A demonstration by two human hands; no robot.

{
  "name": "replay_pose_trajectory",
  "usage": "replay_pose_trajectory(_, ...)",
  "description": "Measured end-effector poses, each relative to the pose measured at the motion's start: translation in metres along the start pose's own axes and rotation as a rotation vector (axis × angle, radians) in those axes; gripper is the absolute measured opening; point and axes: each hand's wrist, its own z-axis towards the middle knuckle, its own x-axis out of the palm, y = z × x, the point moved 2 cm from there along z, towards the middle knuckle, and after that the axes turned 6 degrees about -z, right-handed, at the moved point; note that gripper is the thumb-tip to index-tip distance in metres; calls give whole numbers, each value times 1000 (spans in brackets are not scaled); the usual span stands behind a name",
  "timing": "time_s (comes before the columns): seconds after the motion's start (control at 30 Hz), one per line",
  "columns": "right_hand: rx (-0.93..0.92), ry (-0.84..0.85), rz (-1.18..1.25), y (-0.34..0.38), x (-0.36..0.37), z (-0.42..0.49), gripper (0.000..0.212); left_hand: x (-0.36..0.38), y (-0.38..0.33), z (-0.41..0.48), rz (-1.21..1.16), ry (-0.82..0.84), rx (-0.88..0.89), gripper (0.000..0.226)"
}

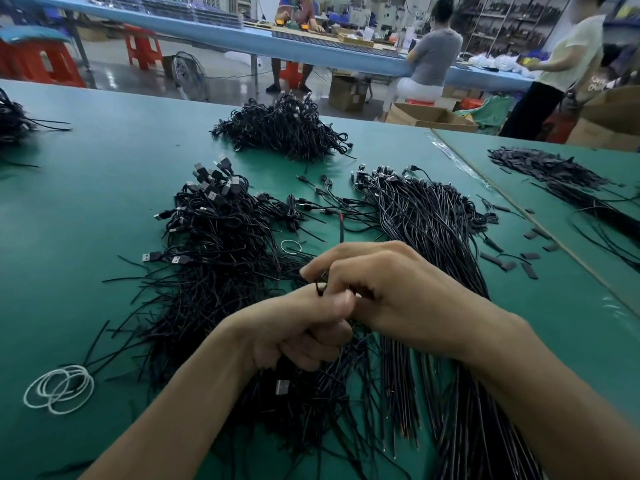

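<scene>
My left hand (pixel 304 327) and my right hand (pixel 388 289) meet over the green table (pixel 104 188). The left hand grips a bunch of thin black cables whose USB plug (pixel 282 387) hangs below the fist. Its thumb and my right fingertips pinch a small black cable end (pixel 318 289) between them. Under my left forearm spreads a pile of black USB cables (pixel 214 244). A long bundle of straight black wires (pixel 436 244) runs under my right wrist toward the front edge.
White elastic rings (pixel 59 388) lie front left, another ring (pixel 291 245) by the pile. A third cable heap (pixel 284 128) sits further back. Short black sleeve pieces (pixel 519 261) scatter on the right near a table seam. People work at a blue bench (pixel 311 46) beyond.
</scene>
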Motion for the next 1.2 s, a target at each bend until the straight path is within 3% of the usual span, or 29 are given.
replay_pose_trajectory(0.2, -1, 65, -165, 10, 0, -2, 10, 0, 1, 5, 127, -11, -66, 44)
replay_pose_trajectory(0.33, 59, 54, -89, 7, 0, -3, 11, -2, 1, 5, 145, -66, -60, 41)
replay_pose_trajectory(0.47, 79, 51, -109, 5, 2, -2, 11, -4, 3, 6, 175, -165, -36, 19)
replay_pose_trajectory(0.63, 80, 9, -81, 0, 4, -3, 10, -3, 0, 6, 193, -179, 21, 16)
replay_pose_trajectory(0.77, 61, -45, -91, -1, 4, -7, 17, -3, 2, 6, 156, -156, 71, 20)
replay_pose_trajectory(0.9, 135, -86, -95, -7, 5, -10, 9, -4, 1, 6, 46, -140, 139, 13)
replay_pose_trajectory(1.03, 235, -127, -109, -10, 11, -12, 3, -6, 3, 7, 23, -163, 142, 15)
replay_pose_trajectory(1.2, 282, -152, -139, -12, 15, -13, 5, -5, 3, 7, 67, -209, 138, 34)
